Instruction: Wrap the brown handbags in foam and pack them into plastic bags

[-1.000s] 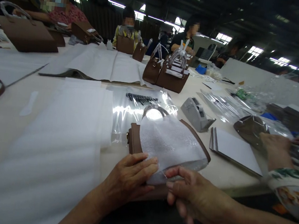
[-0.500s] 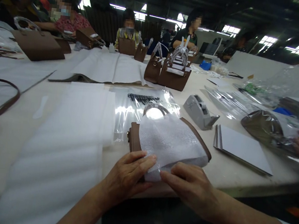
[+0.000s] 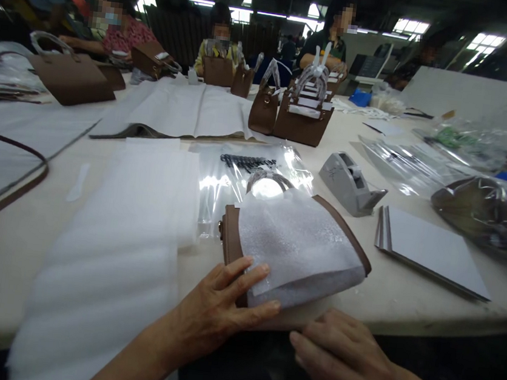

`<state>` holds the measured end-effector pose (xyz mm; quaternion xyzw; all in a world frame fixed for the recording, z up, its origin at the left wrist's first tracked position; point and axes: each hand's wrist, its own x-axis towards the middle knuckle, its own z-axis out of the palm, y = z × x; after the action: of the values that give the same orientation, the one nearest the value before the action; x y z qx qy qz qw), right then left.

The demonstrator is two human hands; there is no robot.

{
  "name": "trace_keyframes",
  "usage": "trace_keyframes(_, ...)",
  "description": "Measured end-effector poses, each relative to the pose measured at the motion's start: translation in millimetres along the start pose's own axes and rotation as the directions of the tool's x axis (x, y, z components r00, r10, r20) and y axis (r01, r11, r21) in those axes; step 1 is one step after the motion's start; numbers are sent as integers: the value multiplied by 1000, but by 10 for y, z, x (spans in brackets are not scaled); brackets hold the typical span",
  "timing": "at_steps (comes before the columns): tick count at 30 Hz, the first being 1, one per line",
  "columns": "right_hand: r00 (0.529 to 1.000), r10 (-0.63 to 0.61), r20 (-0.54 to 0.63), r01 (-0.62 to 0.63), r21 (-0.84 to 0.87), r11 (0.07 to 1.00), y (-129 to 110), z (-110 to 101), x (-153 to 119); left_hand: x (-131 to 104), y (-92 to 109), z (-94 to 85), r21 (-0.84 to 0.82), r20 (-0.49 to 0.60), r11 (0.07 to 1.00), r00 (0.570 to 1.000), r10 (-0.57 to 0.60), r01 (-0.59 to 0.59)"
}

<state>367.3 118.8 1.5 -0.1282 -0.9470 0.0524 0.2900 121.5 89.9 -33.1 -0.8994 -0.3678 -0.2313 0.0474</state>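
A brown handbag [image 3: 232, 236] lies flat at the table's front edge, its middle wrapped in white foam sheet [image 3: 298, 238]. Its brown side panels show at both ends, and its looped handle [image 3: 255, 179] points away from me. My left hand [image 3: 234, 297] rests with fingers spread on the bag's lower left corner, thumb along the bottom edge of the foam. Just right of and below that edge, apart from the bag, is my right hand [image 3: 340, 352]. Its fingers are curled and pressed together; whatever they hold, if anything, is hidden.
Under the handle lies a clear plastic bag [image 3: 215, 201]. White foam sheets [image 3: 123, 248] cover the left. A grey tape dispenser [image 3: 350, 183] and stacked white boards [image 3: 434, 250] are at right. Brown handbags [image 3: 300, 125] stand behind. Co-workers [image 3: 128, 38] are at the far side.
My right hand has come off the foam's lower edge and moved down and right. My left hand stays on the bag, its thumb now up along the edge.
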Motion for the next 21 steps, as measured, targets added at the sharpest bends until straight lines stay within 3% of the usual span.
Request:
trace_keyframes(3, 1000, -23, -11, 22, -62, 998, 70, -109, 258, 2, 31, -33, 20, 54, 1000, 999, 5, -6)
trace_keyframes(8, 982, 27, 185, 10, -198, 980, 180, 125, 401, 30, 69, -79, 51, 52, 999, 999, -9, 6)
trace_keyframes(10, 979, 39, 201, -5, -167, 986, 198, 145, 427, 34, 73, -68, 75, 37, 997, 999, -3, 0)
trace_keyframes(12, 980, 56, 188, -45, -61, 997, 316, 52, 571, 25, 69, -14, 113, -50, 994, 999, 15, -10)
trace_keyframes(15, 979, 168, 120, -176, 64, 982, 843, -148, 1051, -12, 48, 131, 199, -218, 980, 974, 63, -18)
trace_keyframes(17, 937, 324, 133, -333, 46, 942, 1371, -190, 1425, -39, 30, 221, 251, -260, 968, 962, 87, -20)
trace_keyframes(19, 820, 439, 367, -518, 151, 842, 1872, -118, 1702, -62, 22, 261, 298, -275, 954, 958, 75, 11)
trace_keyframes(21, 718, 389, 577, -614, 264, 744, 2209, 12, 1812, -83, 29, 242, 350, -237, 935, 971, 36, 51)
